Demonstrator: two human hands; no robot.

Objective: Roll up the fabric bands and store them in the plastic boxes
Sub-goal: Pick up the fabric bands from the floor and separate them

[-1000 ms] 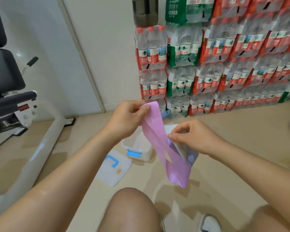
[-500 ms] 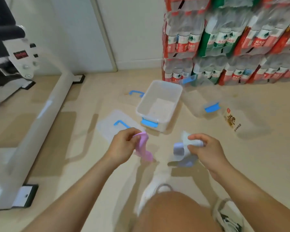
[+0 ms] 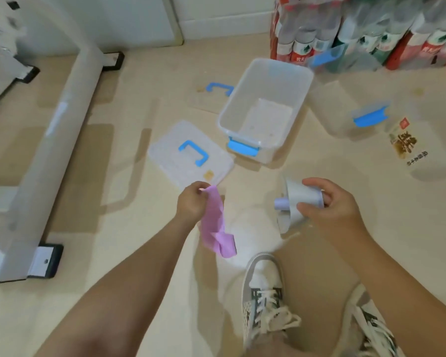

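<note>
Fingers of the left hand pinch the pink band at its top, and it hangs limp. Right hand fingers curl round pale bands — perhaps two. Beyond, on the floor — an open plastic box, with a lid beside it.

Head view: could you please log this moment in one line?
left hand: pinches pink fabric band | right hand: holds pale bluish fabric bands | clear plastic box: lid off

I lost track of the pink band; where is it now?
Head view, centre-left: the pink band hangs pinched in the left hand, between the flat lid and the shoe.
</note>
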